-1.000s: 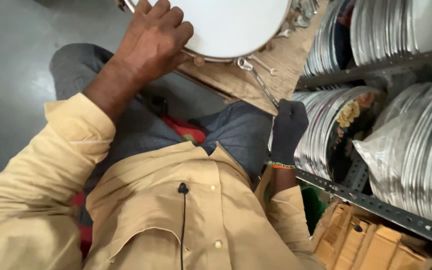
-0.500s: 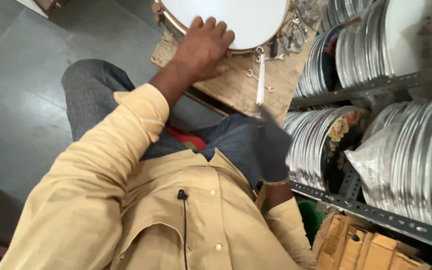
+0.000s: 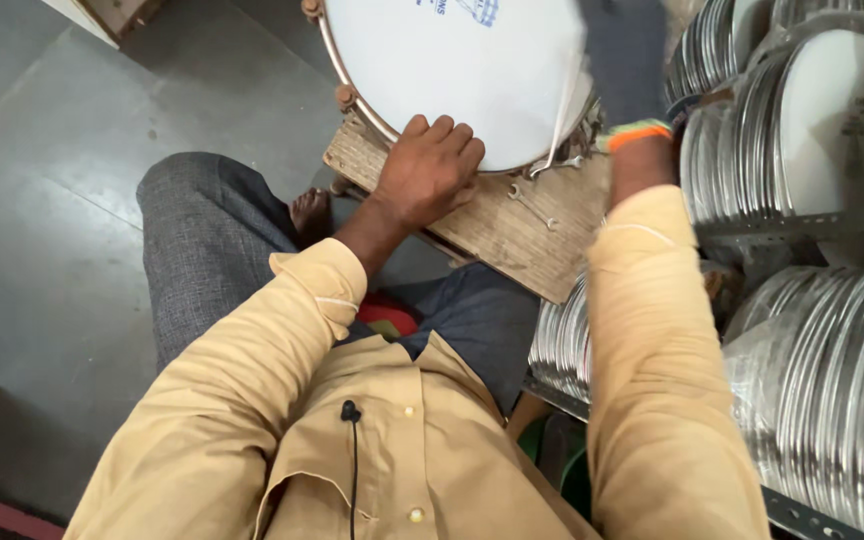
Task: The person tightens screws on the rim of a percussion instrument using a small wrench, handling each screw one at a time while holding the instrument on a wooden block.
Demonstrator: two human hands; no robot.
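Observation:
A round drum (image 3: pixel 452 70) with a white skin and a copper-coloured rim lies on a worn wooden board (image 3: pixel 497 235) in front of my knees. My bare left hand (image 3: pixel 427 170) presses down on the drum's near edge, fingers curled over the rim. My right hand (image 3: pixel 624 60), in a dark glove with an orange cuff, is raised over the drum's right side. It grips a thin pale rod (image 3: pixel 564 115), blurred, that slants down to the rim.
Metal shelves (image 3: pixel 802 225) on the right hold dense rows of round white skins and shiny hoops (image 3: pixel 822 120). Small metal hooks (image 3: pixel 532 205) lie on the board. Grey floor (image 3: pixel 62 200) spreads to the left, with a box corner (image 3: pixel 112 15) at the top left.
My gloved right hand has risen from beside my lap to over the drum's right edge with the rod. The left hand has stayed on the drum's edge.

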